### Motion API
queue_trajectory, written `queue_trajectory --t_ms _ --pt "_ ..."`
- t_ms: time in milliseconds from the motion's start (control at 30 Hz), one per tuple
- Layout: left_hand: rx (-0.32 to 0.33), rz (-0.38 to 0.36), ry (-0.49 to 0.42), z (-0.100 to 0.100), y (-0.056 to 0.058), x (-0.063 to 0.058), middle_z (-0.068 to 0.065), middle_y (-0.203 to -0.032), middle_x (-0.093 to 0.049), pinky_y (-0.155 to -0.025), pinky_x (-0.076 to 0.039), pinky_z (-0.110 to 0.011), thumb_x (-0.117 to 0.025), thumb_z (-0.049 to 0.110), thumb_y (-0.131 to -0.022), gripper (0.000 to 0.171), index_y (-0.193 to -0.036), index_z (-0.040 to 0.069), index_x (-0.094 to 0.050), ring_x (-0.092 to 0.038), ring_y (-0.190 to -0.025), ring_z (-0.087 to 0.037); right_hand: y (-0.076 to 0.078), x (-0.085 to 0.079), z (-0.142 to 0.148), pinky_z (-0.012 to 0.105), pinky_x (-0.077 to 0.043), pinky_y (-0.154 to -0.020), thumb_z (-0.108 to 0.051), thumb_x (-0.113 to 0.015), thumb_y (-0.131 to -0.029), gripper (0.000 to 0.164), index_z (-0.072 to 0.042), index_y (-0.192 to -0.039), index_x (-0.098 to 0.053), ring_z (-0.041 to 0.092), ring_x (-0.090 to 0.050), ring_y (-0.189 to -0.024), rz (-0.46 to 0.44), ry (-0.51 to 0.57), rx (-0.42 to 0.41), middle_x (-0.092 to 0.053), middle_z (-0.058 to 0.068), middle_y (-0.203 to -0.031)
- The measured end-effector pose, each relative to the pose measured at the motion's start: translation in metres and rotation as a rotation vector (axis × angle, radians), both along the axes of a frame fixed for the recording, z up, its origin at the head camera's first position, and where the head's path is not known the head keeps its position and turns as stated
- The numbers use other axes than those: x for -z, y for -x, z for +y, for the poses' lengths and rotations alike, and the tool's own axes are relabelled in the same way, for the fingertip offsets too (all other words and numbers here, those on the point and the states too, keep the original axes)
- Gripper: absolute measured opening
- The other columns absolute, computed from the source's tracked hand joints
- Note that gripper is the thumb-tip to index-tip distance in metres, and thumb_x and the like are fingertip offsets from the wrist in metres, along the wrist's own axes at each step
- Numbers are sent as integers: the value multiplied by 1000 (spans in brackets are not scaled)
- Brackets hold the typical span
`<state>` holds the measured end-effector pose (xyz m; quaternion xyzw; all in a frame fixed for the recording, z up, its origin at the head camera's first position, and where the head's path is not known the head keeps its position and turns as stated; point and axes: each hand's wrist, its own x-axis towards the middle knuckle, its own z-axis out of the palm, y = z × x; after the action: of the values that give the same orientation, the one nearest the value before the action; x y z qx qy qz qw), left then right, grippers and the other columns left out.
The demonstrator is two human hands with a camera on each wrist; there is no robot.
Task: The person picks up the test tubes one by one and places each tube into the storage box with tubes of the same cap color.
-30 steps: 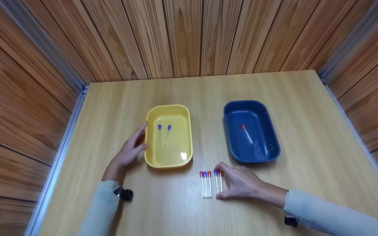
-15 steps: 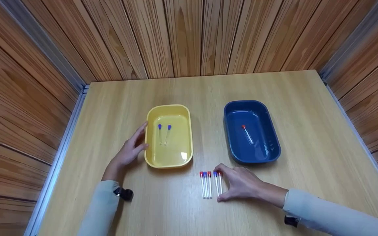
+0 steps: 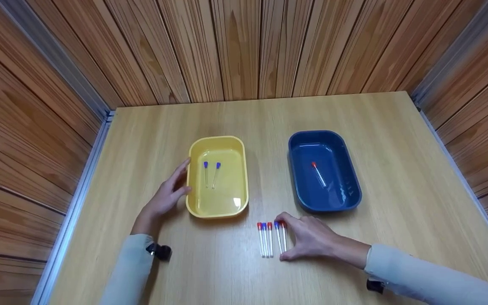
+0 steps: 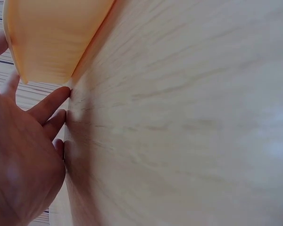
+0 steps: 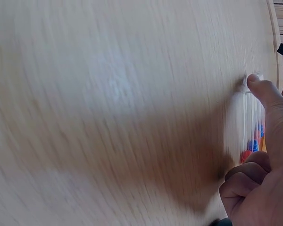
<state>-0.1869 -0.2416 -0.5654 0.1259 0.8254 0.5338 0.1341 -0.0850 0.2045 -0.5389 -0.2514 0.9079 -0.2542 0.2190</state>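
My left hand (image 3: 168,194) rests at the left wall of the yellow tray (image 3: 191,203), thumb and a fingertip touching its rim. In the left wrist view, its other fingers extend loosely against the table beside the tray (image 4: 56,42). My right hand (image 3: 311,235) spans a red-capped test tube (image 3: 284,241) lengthwise, fingers at the cap and thumb at the lower end. A blue-capped test tube (image 3: 278,239) lies directly left of it. Farther left, three test tubes (image 3: 266,241) lie side by side, two red-capped around one blue-capped. The right wrist view shows the thumb (image 5: 262,87) against a clear tube end.
Two blue-capped test tubes (image 3: 210,174) lie inside the yellow tray. A dark blue tray (image 3: 295,178) stands to the right, with one red-capped test tube (image 3: 319,174) in it. Wood-panelled walls (image 3: 239,51) border the table (image 3: 265,118) at the back and sides.
The right hand's two test tubes have shifted very slightly left, towards the group of three. The left hand and both trays stay in place.
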Motion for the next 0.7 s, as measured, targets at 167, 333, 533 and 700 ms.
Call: queue_trajectory --t_ms 167,333,533,700 --pt "-2 2 4 0 0 0 -22 -185 -33 -143 -16 -69 -64 28 -115 82 -183 24 -18 -29 -174 -46 3 -9 -1 22 -26 -54 -56 -98 -81 87 -19 -150 -61 5 -39 -56 -10 -8 11 -48 -11 -69" --pt "-6 1 12 0 -1 1 -22 -184 -36 -143 -16 -69 -64 26 -115 82 -183 26 -19 -30 -174 -46 5 -17 -1 21 -27 -54 -55 -98 -82 85 -22 -151 -60 5 -39 -54 7 -23 10 -44 -12 -66" --pt "1 -20 19 0 -1 1 -21 -183 -38 -143 -15 -69 -64 27 -114 82 -182 30 -19 -27 -176 -43 5 -23 -6 21 -28 -55 -55 -99 -81 88 -23 -153 -59 5 -40 -58 41 -31 15 -43 -12 -68" --pt "4 -18 14 -1 -1 1 -19 -185 -36 -143 -14 -70 -64 31 -115 81 -182 31 -18 -26 -176 -42 8 -30 -10 21 -26 -54 -51 -99 -82 87 -23 -154 -59 4 -37 -57 63 -10 5 -40 -12 -66"
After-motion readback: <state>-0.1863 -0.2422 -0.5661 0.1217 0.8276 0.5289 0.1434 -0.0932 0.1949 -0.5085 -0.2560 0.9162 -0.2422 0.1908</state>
